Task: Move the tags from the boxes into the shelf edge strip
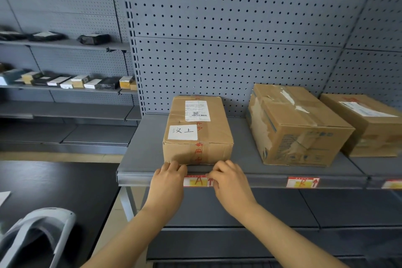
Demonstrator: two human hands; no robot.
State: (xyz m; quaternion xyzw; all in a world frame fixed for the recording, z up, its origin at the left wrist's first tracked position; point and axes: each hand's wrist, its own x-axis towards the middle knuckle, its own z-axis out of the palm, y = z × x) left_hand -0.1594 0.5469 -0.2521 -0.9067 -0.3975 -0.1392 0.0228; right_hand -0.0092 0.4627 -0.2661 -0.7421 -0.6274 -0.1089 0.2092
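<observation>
Both hands work at the front lip of a grey shelf [143, 154]; the left hand [168, 183] and the right hand [230, 183] bracket a red-and-yellow tag marked A [199, 181], which sits in the shelf edge strip [256, 180]. The left hand's fingers [174, 166] are curled together over the top edge of the strip, covering the tag's left end; the right hand's fingers [214, 175] are pinched together at the tag's right end, touching it; whether either hand truly grips the tag I cannot tell.

Directly behind the hands a small taped box [198, 130] stands at the very front of the shelf, its lower front edge just above the fingers, leaving almost no bare shelf between box and strip; a white label with handwritten characters [182, 132] lies on its top. To the left of this box the shelf is open up to its corner; to the right a bare gap separates it from a larger worn box [298, 124], set back a little from the edge. A second tag marked B [302, 182] sits in the strip below that larger box, well apart from the right hand. A third box [367, 124] rests on the next shelf section, with another tag [391, 184] partly cut off by the frame edge.

Left of the shelf corner lies a dark desk [54, 185].
</observation>
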